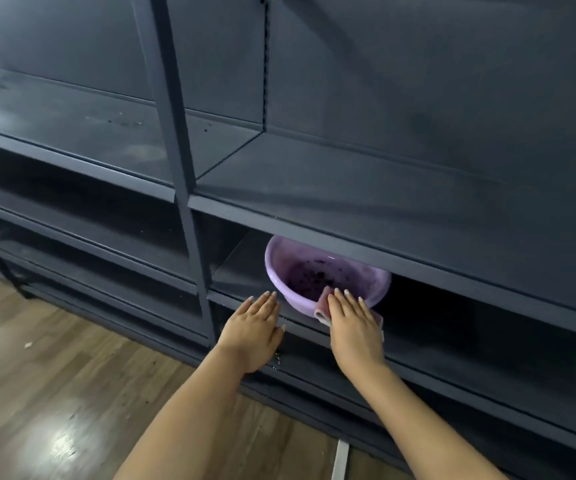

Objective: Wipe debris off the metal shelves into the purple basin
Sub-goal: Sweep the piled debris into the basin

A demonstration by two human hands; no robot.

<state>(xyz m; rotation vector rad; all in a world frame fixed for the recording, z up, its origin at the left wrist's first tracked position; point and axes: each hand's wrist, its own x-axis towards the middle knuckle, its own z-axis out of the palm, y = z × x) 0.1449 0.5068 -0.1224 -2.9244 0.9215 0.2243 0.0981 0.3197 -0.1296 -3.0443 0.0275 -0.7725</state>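
Shelves (pixel 366 188) dark metal; upper right one looks clean, far left shelf shows specks, so work is left. Purple basin (pixel 317 271) sits on the lower shelf, rim tipped toward the viewer, long axis left-right, debris inside. Right hand (pixel 352 323), fingers straight and together, presses a pink cloth (pixel 323 311) at the rim. Left hand (pixel 257 327) flat, fingers together, holds nothing.

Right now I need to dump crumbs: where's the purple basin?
The round purple plastic basin sits on the lower dark metal shelf, right of the upright, just beyond both hands.
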